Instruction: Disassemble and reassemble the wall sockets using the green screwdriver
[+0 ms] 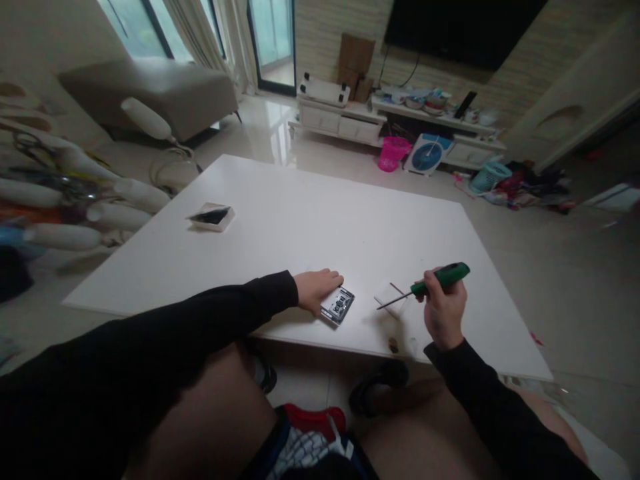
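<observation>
One large white rectangular table (320,220) spans the floor before the person. Near its close edge, the right hand (445,312) is closed around a green-handled screwdriver (419,289), its thin metal shaft slanting down leftward. The left hand (316,289), half open, touches the left side of a flat silver-and-black rectangular device (339,307) lying on the table; whether it grips, I cannot tell. Farther left sits a small white open box (225,223).

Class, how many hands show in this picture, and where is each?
2: the left hand against the flat device, the right hand around the screwdriver.
</observation>
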A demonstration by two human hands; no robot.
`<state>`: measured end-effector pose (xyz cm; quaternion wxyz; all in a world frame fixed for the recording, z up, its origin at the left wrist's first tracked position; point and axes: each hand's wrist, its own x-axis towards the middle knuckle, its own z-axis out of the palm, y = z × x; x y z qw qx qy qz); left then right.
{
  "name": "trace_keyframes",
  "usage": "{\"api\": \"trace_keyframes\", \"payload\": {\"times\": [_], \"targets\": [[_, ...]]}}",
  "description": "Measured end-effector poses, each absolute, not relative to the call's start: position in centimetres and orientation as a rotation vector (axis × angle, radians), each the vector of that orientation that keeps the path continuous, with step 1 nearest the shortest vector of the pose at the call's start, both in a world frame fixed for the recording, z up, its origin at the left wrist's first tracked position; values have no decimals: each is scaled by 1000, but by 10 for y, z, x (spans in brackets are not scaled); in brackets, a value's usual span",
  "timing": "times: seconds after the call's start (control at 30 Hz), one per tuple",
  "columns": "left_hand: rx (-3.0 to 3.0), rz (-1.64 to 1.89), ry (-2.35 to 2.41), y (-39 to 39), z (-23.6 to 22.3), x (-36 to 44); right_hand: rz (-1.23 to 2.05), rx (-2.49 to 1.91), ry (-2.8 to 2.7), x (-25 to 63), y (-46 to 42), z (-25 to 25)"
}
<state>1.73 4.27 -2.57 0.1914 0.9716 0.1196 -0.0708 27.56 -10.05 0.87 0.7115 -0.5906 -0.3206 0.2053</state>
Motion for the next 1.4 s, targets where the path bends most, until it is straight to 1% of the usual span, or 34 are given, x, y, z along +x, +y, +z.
{"api": "trace_keyframes", "payload": {"times": [0.13, 0.2, 0.4, 0.57, 0.67, 0.8, 0.9, 1.0, 1.17, 1.4], "targets": [[2677, 29, 676, 48, -38, 28, 388, -1426, -855, 274, -99, 37], [2656, 93, 745, 50, -43, 33, 368, -1453, -912, 271, -100, 52], [2633, 154, 719, 56, -46, 42, 335, -1401, -1099, 264, -100, 90], [2621, 176, 706, 59, -50, 44, 369, -1388, -1153, 267, -85, 105], [2614, 191, 695, 61, -52, 41, 450, -1343, -1217, 270, -67, 101], [2609, 180, 674, 58, -52, 31, 481, -1257, -1202, 268, -53, 75], [2599, 208, 645, 50, -52, 20, 520, -1219, -1170, 262, -60, 51], [2577, 262, 608, 41, -51, 10, 595, -1223, -1217, 260, -75, 37], [2553, 242, 582, 32, -44, 7, 711, -1229, -1384, 267, -94, 40], [2569, 163, 568, 30, -35, 14, 684, -1274, -1493, 275, -100, 39]]}}
